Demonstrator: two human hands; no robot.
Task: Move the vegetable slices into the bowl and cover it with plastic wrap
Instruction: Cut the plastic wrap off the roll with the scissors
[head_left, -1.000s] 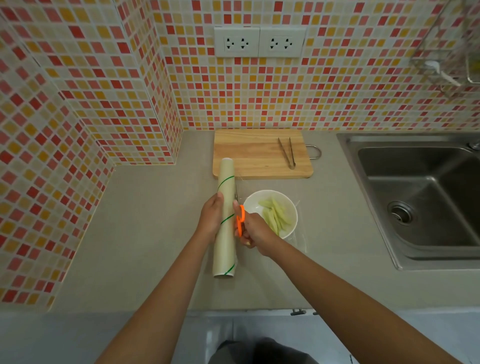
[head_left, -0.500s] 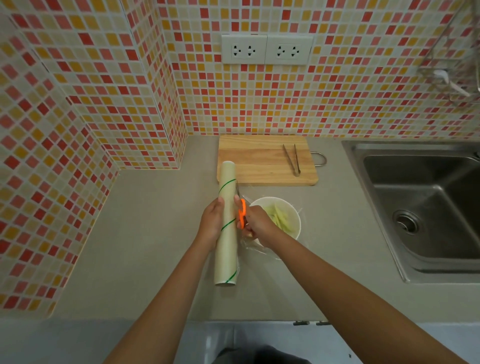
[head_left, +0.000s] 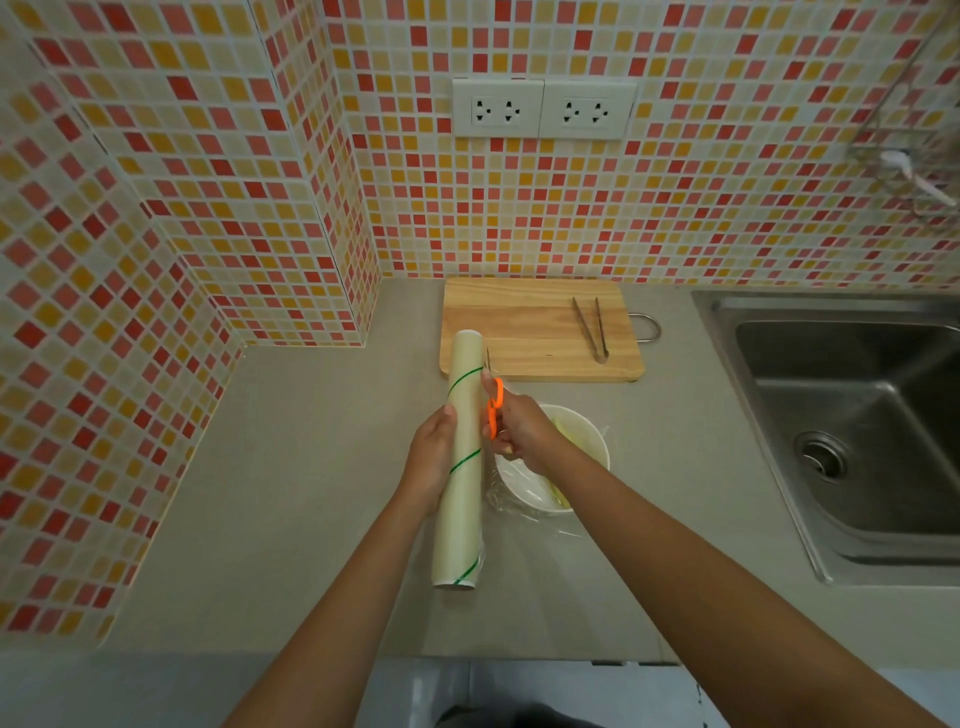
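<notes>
Head view: plastic wrap roll (head_left: 461, 467) long axis pointing away, left hand (head_left: 434, 454) gripping.

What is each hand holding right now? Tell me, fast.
Left hand: closed around the plastic wrap roll.
Right hand: closed on the orange scissors.

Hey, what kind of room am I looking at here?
Most likely a home kitchen. A steel sink is set into the grey counter, a wooden cutting board with tongs lies by the mosaic tile wall, and two sockets sit above.
</notes>
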